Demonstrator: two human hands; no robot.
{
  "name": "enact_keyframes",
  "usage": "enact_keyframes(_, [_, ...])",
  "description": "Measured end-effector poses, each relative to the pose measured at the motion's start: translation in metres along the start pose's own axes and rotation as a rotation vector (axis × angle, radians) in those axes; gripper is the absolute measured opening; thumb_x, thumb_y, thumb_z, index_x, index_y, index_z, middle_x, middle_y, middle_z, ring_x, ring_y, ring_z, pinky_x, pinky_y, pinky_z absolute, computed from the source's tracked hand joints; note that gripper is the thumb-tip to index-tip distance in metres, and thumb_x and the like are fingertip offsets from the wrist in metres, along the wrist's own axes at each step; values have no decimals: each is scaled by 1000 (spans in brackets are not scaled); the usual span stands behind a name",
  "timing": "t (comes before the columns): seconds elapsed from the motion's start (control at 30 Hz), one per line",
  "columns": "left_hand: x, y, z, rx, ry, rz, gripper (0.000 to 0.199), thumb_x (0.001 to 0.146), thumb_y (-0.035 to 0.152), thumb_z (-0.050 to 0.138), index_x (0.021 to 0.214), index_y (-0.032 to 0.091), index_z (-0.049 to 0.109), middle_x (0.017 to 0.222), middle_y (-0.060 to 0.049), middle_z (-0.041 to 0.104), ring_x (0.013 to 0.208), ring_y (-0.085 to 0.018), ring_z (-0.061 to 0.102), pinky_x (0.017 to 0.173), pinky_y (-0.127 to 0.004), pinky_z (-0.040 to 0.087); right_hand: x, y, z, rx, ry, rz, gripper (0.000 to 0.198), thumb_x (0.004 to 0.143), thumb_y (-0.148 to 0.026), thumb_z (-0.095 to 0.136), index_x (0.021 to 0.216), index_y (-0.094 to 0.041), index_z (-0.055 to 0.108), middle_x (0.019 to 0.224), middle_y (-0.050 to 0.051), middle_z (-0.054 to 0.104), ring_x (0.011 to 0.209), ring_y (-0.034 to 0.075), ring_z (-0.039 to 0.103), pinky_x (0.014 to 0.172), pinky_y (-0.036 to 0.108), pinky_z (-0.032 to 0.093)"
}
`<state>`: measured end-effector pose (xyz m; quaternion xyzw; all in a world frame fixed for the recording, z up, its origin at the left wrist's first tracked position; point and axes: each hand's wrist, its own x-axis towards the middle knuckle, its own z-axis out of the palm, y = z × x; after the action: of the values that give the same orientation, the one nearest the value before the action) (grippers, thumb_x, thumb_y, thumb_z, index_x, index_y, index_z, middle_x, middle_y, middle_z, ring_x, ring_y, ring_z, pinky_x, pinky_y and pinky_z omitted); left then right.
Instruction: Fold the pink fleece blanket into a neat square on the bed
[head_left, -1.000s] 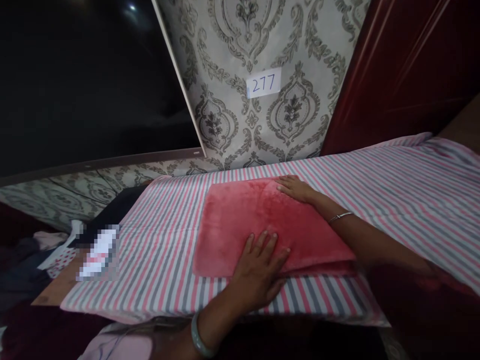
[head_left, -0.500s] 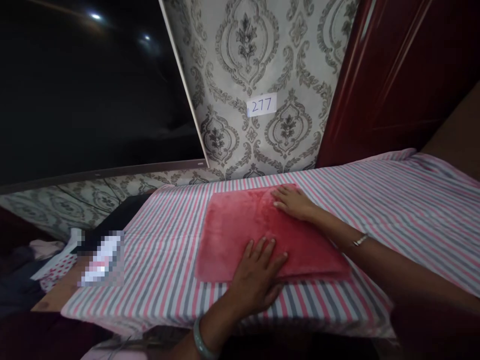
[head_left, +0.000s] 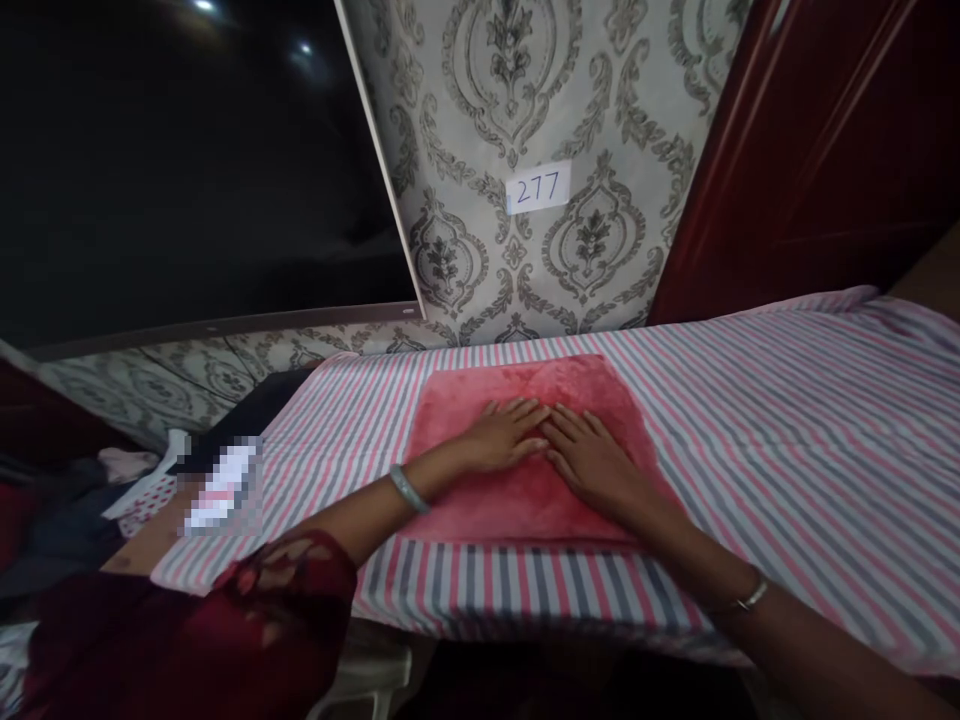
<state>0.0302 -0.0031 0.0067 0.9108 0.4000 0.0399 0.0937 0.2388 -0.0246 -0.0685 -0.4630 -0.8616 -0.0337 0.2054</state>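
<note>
A plush pink-red cloth (head_left: 465,510), folded into a flat rectangle, lies on a striped tablecloth (head_left: 337,440). My left hand (head_left: 504,434) rests flat on its middle, fingers stretched out to the right. Beside it, my right hand (head_left: 592,462) presses flat on the cloth with fingers extended toward the far left. The fingertips of both hands nearly meet. Neither hand grips anything. What kind of plush item this is, I cannot tell for certain.
A large dark television (head_left: 195,180) stands at the back left. On the patterned wall is a paper label (head_left: 538,187) reading 277. A dark red wooden panel (head_left: 810,150) rises at the right. Clothes (head_left: 82,510) are heaped at the left, and a white stool (head_left: 371,670) shows below the table.
My left hand has slid from the near edge up to the cloth's middle. My right hand has come nearer from the far right part, so both now lie side by side.
</note>
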Motion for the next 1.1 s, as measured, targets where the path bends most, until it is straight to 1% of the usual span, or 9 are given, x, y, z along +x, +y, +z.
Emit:
enact_keyframes(0.13, [13,-40,6,111,-23,-6,61,105,55,39,161,34,32,170,-6,27,159,-26,17,126,-60,12,-2,0,2,1,-9,10,55,105,-36,30,155,-20,48,160,8,43,151,25,34,126,56,24])
enact_keyframes(0.3, [27,-69,-4,126,-25,-356,63,105,57,33,162,30,32,170,-8,27,158,-31,22,125,-60,18,-1,1,3,32,-22,4,55,105,-37,30,157,-24,44,161,6,43,152,24,33,126,56,24])
enact_keyframes(0.4, [32,-74,2,182,71,-498,64,105,54,32,160,22,37,166,-14,35,154,-34,31,124,-59,22,-4,2,5,40,-18,8,55,105,-37,31,158,-27,42,161,5,43,152,24,32,126,55,24])
enact_keyframes(0.57, [29,-73,17,223,144,-491,64,106,53,31,160,18,36,166,-15,36,154,-33,31,125,-56,22,5,6,-8,46,-99,13,55,104,-37,36,157,-26,45,161,7,42,151,27,35,124,56,28])
enact_keyframes(0.67, [28,-72,16,215,139,-489,65,106,53,30,160,18,36,166,-15,36,154,-33,31,125,-55,21,33,5,-31,46,-236,7,49,101,-32,41,145,-21,60,148,12,57,137,30,53,114,49,43])
enact_keyframes(0.73, [28,-72,15,222,148,-482,65,106,53,31,160,17,37,165,-16,37,153,-33,32,125,-56,21,59,-2,-43,12,-257,11,47,101,-25,36,136,-19,67,138,14,65,125,30,62,108,44,48])
enact_keyframes(0.9, [28,-75,16,242,159,-479,61,107,50,31,159,18,39,165,-15,38,153,-33,34,124,-56,24,107,-9,-31,-48,-261,-69,49,102,-27,37,145,-20,59,154,10,51,143,28,46,119,52,35])
enact_keyframes(1.0, [28,-76,18,228,155,-476,62,106,50,31,159,19,38,165,-14,38,153,-32,33,124,-56,23,113,10,-16,-60,-299,74,51,102,-40,43,151,-26,53,159,6,46,147,28,41,120,53,34])
enact_keyframes(1.1, [28,-75,18,225,197,-484,63,105,53,32,157,18,41,163,-15,42,151,-33,35,124,-57,23,109,34,-10,-100,-284,265,53,104,-41,38,148,-18,56,155,13,49,144,32,44,117,58,34])
